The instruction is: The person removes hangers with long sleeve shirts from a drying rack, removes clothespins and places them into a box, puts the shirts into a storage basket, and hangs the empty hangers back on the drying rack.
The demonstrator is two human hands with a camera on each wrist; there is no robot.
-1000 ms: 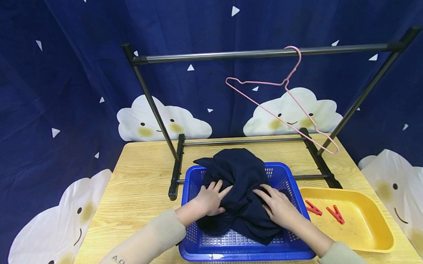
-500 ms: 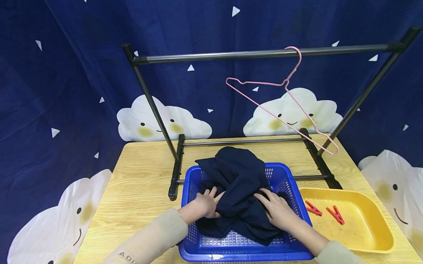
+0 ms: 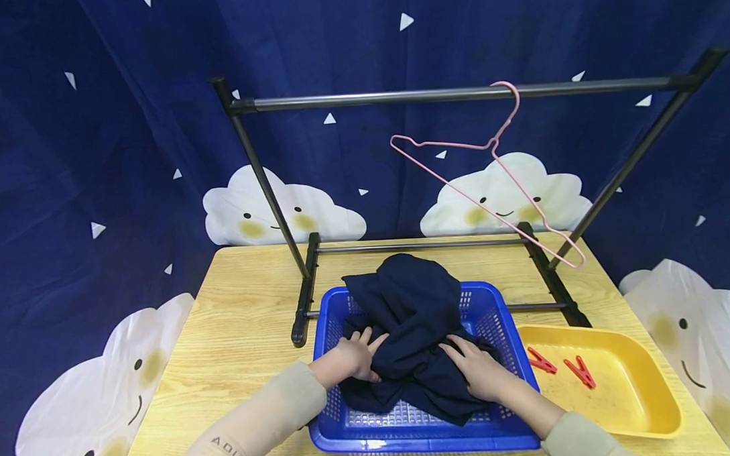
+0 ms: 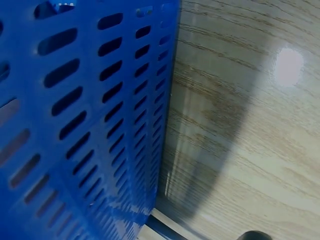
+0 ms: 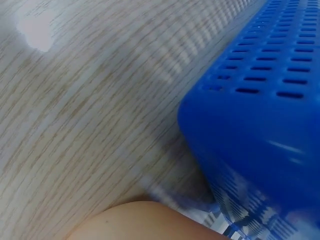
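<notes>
In the head view a crumpled dark navy cloth (image 3: 413, 307) lies in a blue perforated plastic basket (image 3: 427, 444), its far end heaped over the back rim. Its folds hide what kind of garment it may be. My left hand (image 3: 354, 357) rests on the cloth's left side with fingers spread. On the right side my right hand (image 3: 480, 369) touches it, fingers fairly straight. The left wrist view shows only the basket's slotted side (image 4: 100, 120) and the table. In the right wrist view, the basket's corner (image 5: 240, 130) appears above a strip of bare skin (image 5: 145, 222).
A black metal rack (image 3: 360, 100) stands behind and around the basket on the wooden table (image 3: 247, 299). From its bar hangs a pink hanger (image 3: 454, 184), tilted down to the right. Right of the basket sits a yellow tray (image 3: 624, 380) holding two red clothespins (image 3: 580, 371).
Over the first half second, my left hand slid slightly toward me and left, and the cloth's folds shifted. Since then both hands have barely moved. The hanger and tray stay put.
</notes>
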